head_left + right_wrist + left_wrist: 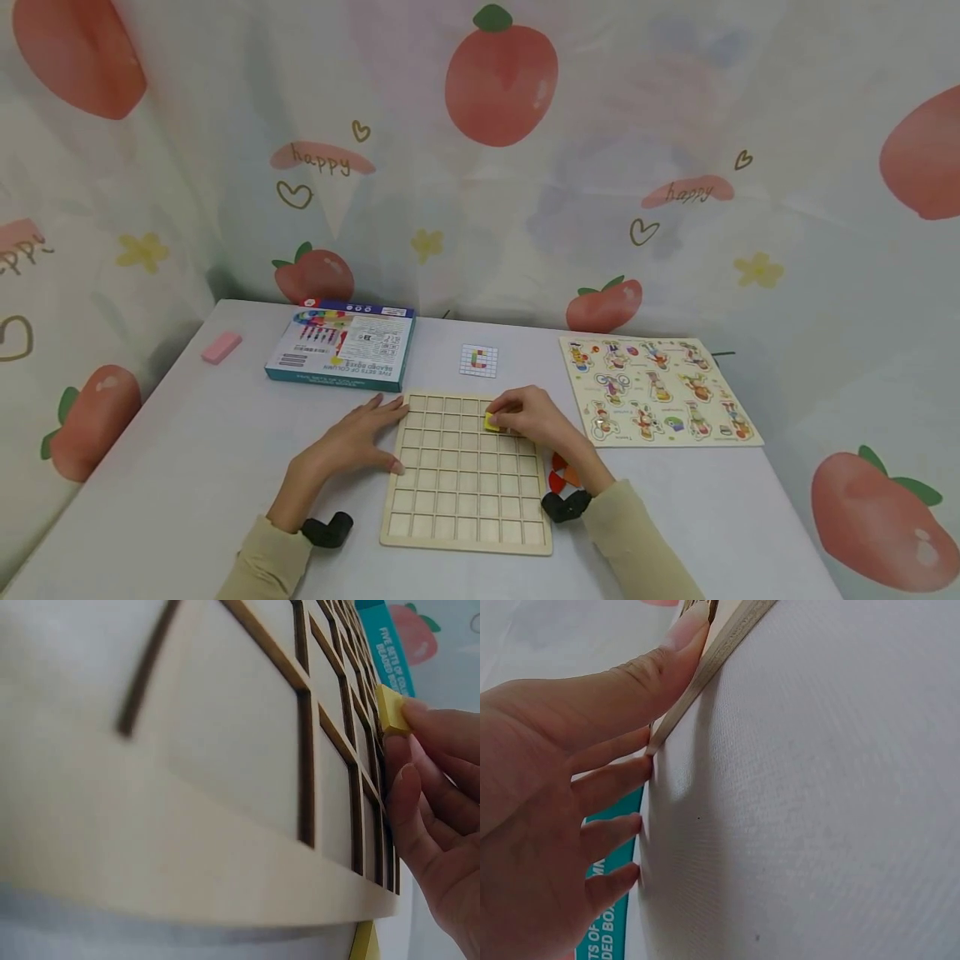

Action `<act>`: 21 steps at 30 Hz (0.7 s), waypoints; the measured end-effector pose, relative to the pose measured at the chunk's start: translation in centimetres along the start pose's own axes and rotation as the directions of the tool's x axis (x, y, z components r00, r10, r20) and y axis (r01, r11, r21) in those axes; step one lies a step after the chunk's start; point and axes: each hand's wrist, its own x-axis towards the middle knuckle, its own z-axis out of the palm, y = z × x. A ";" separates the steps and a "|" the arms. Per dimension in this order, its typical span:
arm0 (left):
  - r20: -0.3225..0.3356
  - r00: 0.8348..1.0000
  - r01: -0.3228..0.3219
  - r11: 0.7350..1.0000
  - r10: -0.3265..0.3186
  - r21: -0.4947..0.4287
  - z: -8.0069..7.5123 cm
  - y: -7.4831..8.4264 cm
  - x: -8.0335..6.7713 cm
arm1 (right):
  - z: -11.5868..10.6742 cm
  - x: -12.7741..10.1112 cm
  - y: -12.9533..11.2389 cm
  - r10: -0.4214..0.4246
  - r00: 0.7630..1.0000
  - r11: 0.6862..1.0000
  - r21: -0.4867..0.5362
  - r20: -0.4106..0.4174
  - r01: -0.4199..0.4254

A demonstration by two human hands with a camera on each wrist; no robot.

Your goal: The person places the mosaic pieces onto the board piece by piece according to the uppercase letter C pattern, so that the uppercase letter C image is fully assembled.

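Observation:
A wooden grid board (468, 548) lies on the white table, its cells divided by raised strips. My right hand (536, 419) pinches a small yellow block (491, 422) above the cells near the board's far right part. In the right wrist view, thumb and fingers hold that block at the grid's surface; whether it touches a cell I cannot tell. My left hand (351, 442) rests along the board's left side with fingers spread and fairly straight. In the left wrist view, its thumb (649, 679) lies over the board's edge, with fingertips near the corner.
Red and orange pieces (557, 481) lie right of the board, partly behind my right wrist. Behind stand a blue-edged box (341, 346) and a small pattern card (478, 361). A pink block (222, 347) is at far left, a picture puzzle board (663, 392) at right.

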 end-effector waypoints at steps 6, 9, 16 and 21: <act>0.002 1.000 -0.004 1.000 0.004 -0.003 0.0 0.1 0.1 | 0.2 0.1 -0.4 -0.029 0.999 0.998 -0.056 0.016 0.030; 0.002 1.000 -0.003 1.000 0.003 -0.002 -0.1 0.2 0.1 | 0.3 0.2 -0.6 -0.027 0.999 0.995 -0.094 0.017 0.028; 0.003 1.000 0.006 1.000 -0.006 0.004 0.0 0.1 0.0 | 0.5 0.3 -0.6 -0.026 1.000 0.989 -0.146 0.005 0.026; 0.004 1.000 0.010 1.000 -0.010 0.007 0.0 0.0 0.1 | 0.6 0.3 -0.7 -0.044 0.999 0.987 -0.158 -0.009 0.042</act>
